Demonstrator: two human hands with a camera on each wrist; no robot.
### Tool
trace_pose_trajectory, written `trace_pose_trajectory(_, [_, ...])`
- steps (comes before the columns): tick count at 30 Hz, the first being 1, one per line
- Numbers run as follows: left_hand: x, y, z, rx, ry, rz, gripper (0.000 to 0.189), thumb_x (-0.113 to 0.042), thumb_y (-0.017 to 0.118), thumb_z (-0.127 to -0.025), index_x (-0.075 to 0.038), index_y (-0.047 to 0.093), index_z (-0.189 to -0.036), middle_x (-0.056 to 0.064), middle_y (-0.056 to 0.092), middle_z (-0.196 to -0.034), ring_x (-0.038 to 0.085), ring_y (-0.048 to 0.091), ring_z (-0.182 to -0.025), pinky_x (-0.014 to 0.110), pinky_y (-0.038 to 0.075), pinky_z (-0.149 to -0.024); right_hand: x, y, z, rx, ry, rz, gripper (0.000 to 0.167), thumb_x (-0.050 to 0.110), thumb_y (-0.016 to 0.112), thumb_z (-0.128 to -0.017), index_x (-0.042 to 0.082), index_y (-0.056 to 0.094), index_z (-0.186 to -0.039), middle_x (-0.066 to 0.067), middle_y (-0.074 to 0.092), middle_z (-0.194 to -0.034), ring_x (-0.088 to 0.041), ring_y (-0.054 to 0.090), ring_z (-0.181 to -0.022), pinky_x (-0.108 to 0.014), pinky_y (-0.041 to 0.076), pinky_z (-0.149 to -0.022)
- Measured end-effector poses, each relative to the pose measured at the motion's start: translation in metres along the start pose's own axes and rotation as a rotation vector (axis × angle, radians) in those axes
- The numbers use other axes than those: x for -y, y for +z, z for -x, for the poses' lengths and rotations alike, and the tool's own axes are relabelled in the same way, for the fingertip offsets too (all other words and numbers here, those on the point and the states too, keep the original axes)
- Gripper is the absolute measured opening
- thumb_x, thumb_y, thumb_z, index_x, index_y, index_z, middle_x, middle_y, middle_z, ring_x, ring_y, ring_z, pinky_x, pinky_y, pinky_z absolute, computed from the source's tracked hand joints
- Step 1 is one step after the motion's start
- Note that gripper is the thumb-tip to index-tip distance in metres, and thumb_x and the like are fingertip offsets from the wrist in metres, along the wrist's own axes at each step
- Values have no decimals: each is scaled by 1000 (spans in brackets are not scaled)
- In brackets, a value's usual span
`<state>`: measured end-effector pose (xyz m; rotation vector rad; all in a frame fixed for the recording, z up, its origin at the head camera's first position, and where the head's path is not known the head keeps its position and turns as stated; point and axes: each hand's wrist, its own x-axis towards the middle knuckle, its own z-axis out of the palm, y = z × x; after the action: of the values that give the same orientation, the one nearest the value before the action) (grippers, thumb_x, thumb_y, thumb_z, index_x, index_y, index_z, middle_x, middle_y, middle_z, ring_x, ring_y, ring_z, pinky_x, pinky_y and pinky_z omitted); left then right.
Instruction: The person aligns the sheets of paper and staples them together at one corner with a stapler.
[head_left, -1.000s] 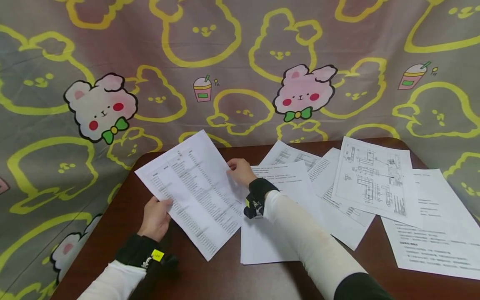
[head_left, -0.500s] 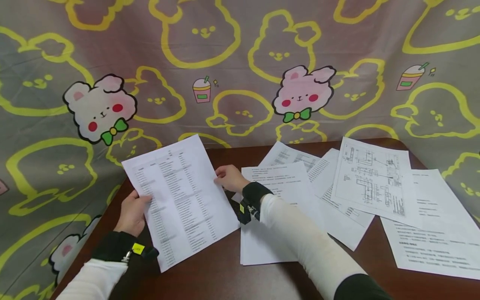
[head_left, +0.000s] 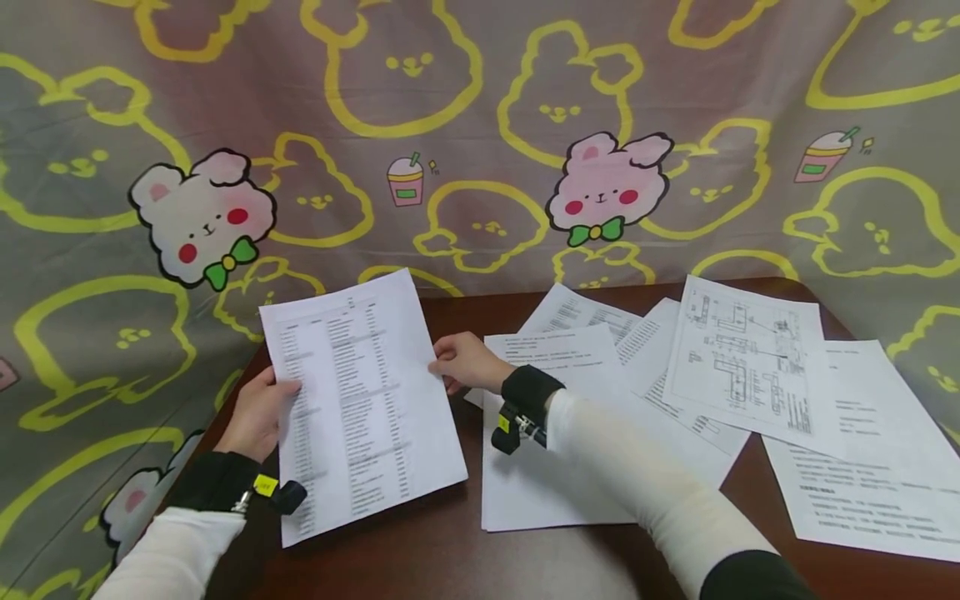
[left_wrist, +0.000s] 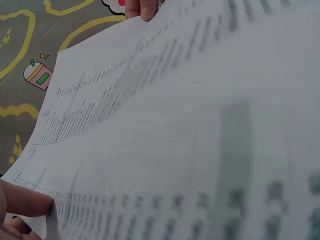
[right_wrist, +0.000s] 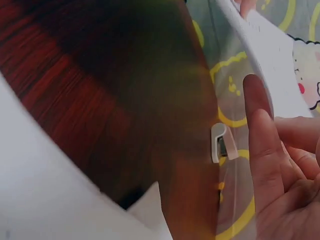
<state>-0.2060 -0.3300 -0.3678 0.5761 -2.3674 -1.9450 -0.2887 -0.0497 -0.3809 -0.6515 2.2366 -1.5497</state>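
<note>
Both hands hold up a white printed paper (head_left: 360,433) with columns of text, tilted above the left side of the table. My left hand (head_left: 258,412) pinches its left edge, thumb on the printed face. At the right edge, my right hand (head_left: 471,362) grips it between thumb and fingers. The left wrist view has the paper (left_wrist: 145,135) filling most of the picture, with a curved edge line running across it. In the right wrist view the paper (right_wrist: 277,65) is seen nearly edge-on beside the fingers (right_wrist: 265,150).
A stack of text pages (head_left: 547,483) lies right of the held paper, under the right forearm. Farther right are a technical drawing sheet (head_left: 742,367) and another text page (head_left: 870,467), overlapping. A white clip (right_wrist: 220,142) sits at the edge of the brown table (head_left: 450,550). A patterned cloth (head_left: 480,100) hangs behind.
The held paper has turned clockwise, its sides now nearer upright, and moved left off the page stack. My left hand has moved left and slightly up; my right hand has shifted a little down.
</note>
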Motion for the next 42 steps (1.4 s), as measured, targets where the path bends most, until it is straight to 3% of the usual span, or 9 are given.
trace_pose_trajectory(7, [-9, 16, -1, 62, 24, -44, 58, -26, 45, -104, -7, 24, -154, 21, 38, -146, 24, 55, -102, 25, 48, -78, -3, -22, 11, 1, -11, 29, 11, 4, 63, -94, -3, 62, -102, -7, 66, -75, -15, 61, -57, -37, 56, -61])
trace_pose_trajectory(13, [-14, 35, -2, 84, 45, -52, 56, -26, 44, -104, -3, 26, -152, 23, 41, -142, 23, 57, -98, 22, 50, -74, -9, -36, 22, -16, 25, 69, 8, 4, 63, -94, -2, 62, -98, -6, 62, -71, -15, 58, -55, -35, 56, -60])
trace_pose_trajectory(18, [-18, 47, -3, 83, 39, -60, 57, -30, 47, -103, -3, 29, -151, 21, 45, -140, 20, 61, -93, 23, 51, -74, -12, -47, 30, -45, 60, 75, 9, 6, 63, -94, -1, 59, -97, -8, 62, -75, -17, 60, -57, -34, 56, -61])
trace_pose_trajectory(25, [-23, 64, -6, 129, 83, -84, 55, -29, 47, -103, -2, 33, -148, 21, 49, -135, 20, 63, -92, 27, 53, -79, -17, -67, 43, -78, 87, 76, 17, 9, 63, -95, -2, 58, -108, -10, 64, -85, -19, 61, -63, -31, 55, -62])
trace_pose_trajectory(32, [-20, 83, -10, 171, 84, -110, 52, -30, 47, -103, -3, 38, -146, 21, 52, -135, 22, 64, -96, 33, 52, -85, -34, -80, 52, -86, 124, 55, 31, 11, 63, -95, -3, 57, -122, -10, 66, -91, -19, 61, -66, -29, 54, -62])
trace_pose_trajectory(38, [-16, 99, -13, 234, 85, -127, 47, -25, 47, -104, 0, 42, -143, 22, 55, -131, 23, 65, -94, 33, 52, -82, -45, -92, 64, -90, 152, 80, 22, 12, 62, -95, -1, 60, -113, -8, 66, -86, -19, 60, -63, -29, 53, -61])
trace_pose_trajectory(42, [-14, 112, -15, 271, 88, -136, 43, -22, 48, -104, 2, 44, -140, 23, 58, -126, 22, 66, -90, 32, 54, -78, -52, -102, 73, -106, 185, 97, 25, 14, 63, -95, -1, 59, -115, -9, 66, -87, -19, 60, -63, -27, 53, -62])
